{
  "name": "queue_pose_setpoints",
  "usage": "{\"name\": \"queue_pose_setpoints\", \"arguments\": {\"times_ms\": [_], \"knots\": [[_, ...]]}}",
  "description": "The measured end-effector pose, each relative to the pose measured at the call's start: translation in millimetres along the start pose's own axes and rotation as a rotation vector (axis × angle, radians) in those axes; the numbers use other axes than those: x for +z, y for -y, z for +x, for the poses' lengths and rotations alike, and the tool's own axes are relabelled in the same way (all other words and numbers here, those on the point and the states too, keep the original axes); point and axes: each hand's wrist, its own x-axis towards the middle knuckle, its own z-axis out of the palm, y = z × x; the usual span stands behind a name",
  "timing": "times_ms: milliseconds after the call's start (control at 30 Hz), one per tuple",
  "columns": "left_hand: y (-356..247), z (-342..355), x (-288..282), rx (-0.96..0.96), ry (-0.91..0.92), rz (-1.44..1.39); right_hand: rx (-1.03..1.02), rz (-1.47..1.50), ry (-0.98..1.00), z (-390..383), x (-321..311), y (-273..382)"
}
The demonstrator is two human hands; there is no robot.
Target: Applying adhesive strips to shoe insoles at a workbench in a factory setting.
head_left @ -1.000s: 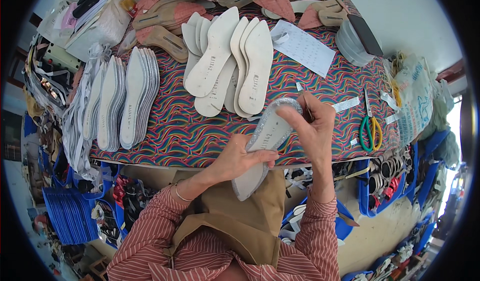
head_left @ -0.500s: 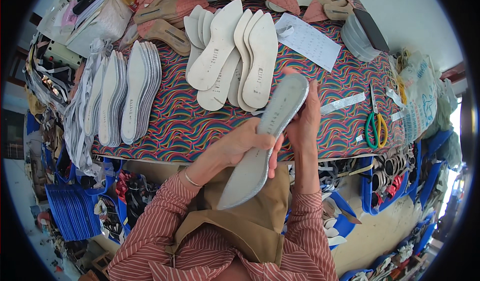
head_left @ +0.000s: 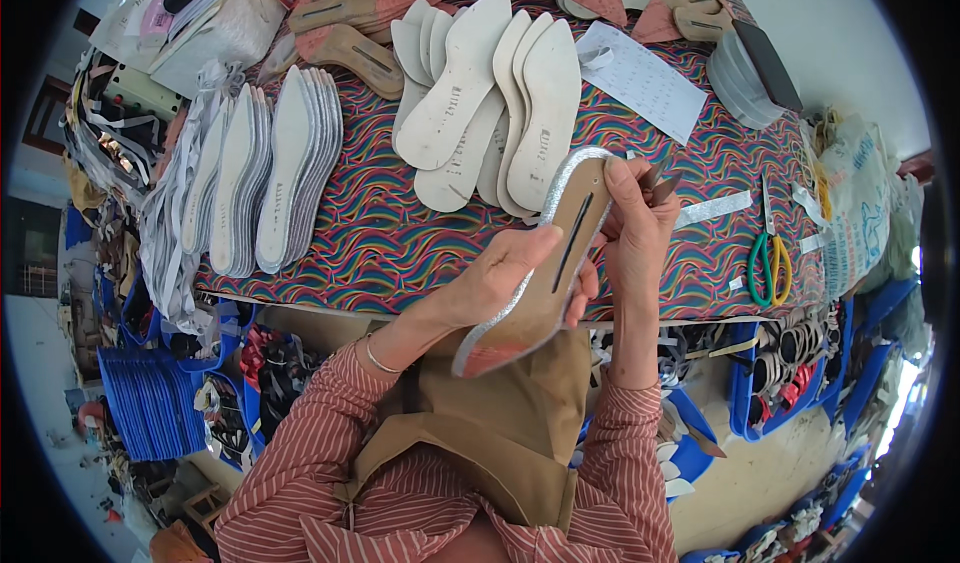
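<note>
Tilted in front of me is a shoe insole (head_left: 560, 281), its brown underside up, with a dark slot along the middle, a silver rim and a pinkish toe end. My left hand (head_left: 505, 275) grips its middle, thumb on the edge. My right hand (head_left: 637, 225) holds the upper heel end, thumb on the brown face. A dark pointed piece (head_left: 662, 189) sticks out by the right fingers; what it is I cannot make out. Beyond lies a pile of white insoles (head_left: 548, 113). Stacks of silver-edged insoles (head_left: 290, 173) stand to the left.
Scissors (head_left: 768, 263) with green and yellow handles and a silver strip (head_left: 715, 208) lie right on the patterned cloth (head_left: 390, 253). A paper sheet (head_left: 645, 83) and clear round container (head_left: 742, 83) sit farther back. Brown insole boards (head_left: 355, 8) line the far edge; blue bins (head_left: 150, 403) stand below.
The insole has been turned over: its white printed face showed before, now its brown underside does. The right thumb has come onto that face. The whole view has shifted slightly.
</note>
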Motion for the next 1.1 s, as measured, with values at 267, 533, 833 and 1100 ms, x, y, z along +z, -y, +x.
{"name": "queue_pose_setpoints", "arguments": {"times_ms": [267, 533, 833, 1100], "knots": [[-21.5, -19.0, -10.8, -0.021, 0.054, 0.2, 0.058, 0.077, -0.025, -5.7, 8.4, 3.2], [-35.1, -39.0, -23.2, 0.442, -0.243, 0.803, 0.185, 0.071, -0.206, -23.5, 22.0, -7.2], [-142.4, -127.7, -98.2, 0.735, -1.154, 0.726, -0.006, -0.391, 0.009, -33.9, -12.0, -4.3], [-144.0, -148.2, -157.1, 0.577, -1.24, 1.9, -0.421, -1.138, 0.244, -24.9, -49.0, 8.2]]}}
